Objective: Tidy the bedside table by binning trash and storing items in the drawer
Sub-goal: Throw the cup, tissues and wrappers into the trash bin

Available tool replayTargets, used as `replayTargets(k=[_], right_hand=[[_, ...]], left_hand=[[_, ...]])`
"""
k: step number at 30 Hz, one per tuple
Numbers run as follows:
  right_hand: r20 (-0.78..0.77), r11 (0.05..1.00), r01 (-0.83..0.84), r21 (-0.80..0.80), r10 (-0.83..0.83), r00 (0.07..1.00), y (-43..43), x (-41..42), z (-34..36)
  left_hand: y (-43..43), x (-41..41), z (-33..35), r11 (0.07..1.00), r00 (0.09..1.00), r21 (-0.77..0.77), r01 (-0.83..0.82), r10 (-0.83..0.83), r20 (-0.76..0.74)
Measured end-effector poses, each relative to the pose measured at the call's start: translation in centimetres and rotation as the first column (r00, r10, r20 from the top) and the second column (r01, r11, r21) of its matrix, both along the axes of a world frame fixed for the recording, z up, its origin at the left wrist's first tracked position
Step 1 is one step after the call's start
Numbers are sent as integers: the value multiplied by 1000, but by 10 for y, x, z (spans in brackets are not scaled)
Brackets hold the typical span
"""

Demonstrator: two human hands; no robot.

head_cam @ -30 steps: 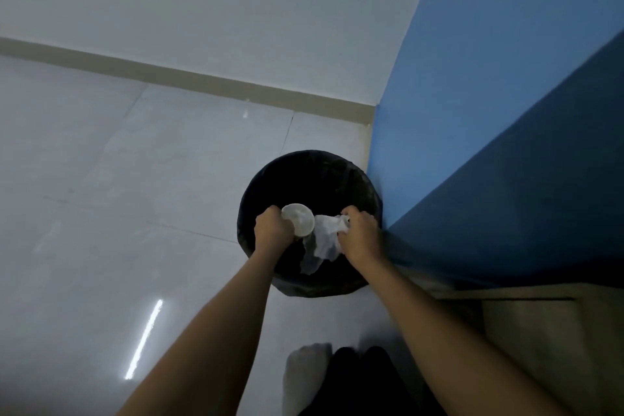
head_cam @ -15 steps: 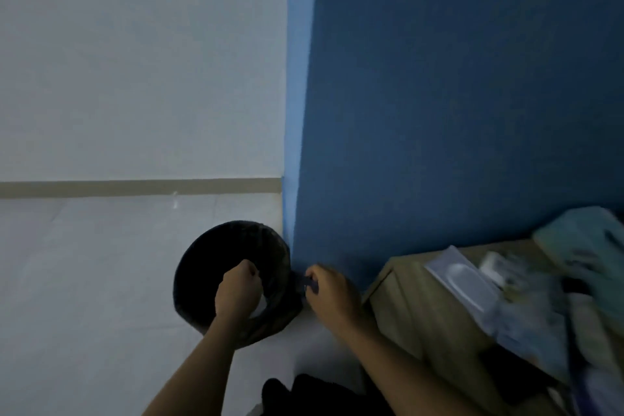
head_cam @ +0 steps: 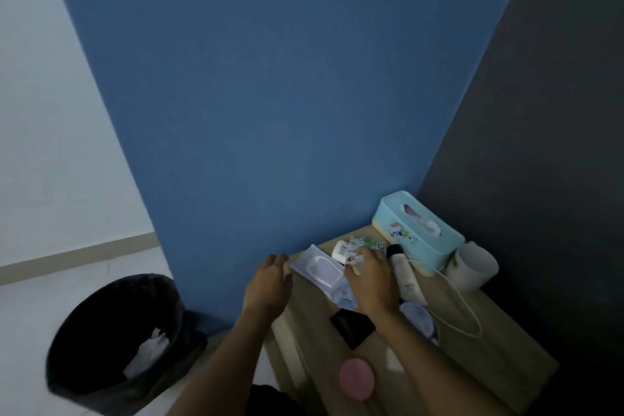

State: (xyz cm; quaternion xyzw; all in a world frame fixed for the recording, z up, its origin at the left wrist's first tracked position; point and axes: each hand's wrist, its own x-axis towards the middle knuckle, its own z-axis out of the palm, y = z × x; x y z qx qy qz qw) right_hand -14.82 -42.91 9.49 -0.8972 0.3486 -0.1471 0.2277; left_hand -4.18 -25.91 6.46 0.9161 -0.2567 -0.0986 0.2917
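Against the blue wall [head_cam: 270, 111] stands a cluttered bedside table [head_cam: 472, 358], black bin [head_cam: 111, 348] nearby.

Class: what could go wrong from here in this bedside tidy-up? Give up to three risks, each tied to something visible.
1. The cable loops near the right hand; the arm might snag it.
2. The pink object sits at the table's front edge and could be knocked off.
3. The bin stands apart on the floor; small wrappers may drop on the way.
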Motion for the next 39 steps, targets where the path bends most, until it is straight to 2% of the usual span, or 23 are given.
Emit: replayTargets(k=[4, 13, 25, 31, 36, 39], right_hand=[[-95, 995, 104, 4, -103, 990, -22, -15, -16], [-96, 994, 78, -80, -86, 992, 0, -11, -46], [-217, 994, 30, -101, -51, 975, -4, -12, -51], [-218, 994, 50, -102, -71, 973, -12, -14, -33], [-158, 989, -26, -146, 3, 987, -6, -10, -5], [-49, 988, -113, -107, 108, 993, 13, -1, 16]], left_hand=[[-28, -16, -12, 993, 1000, 117, -10, 8, 16], [-35, -32, -44, 949, 994, 296, -105, 110, -1], [-28, -31, -58, 945, 996, 326, -32, 56, -65], [-14, -26, -45, 967, 994, 256, 10, 18, -106], [17, -13, -27, 983, 990, 182, -1, 27, -142], [44, -2, -12, 985, 987, 164, -56, 79, -140]])
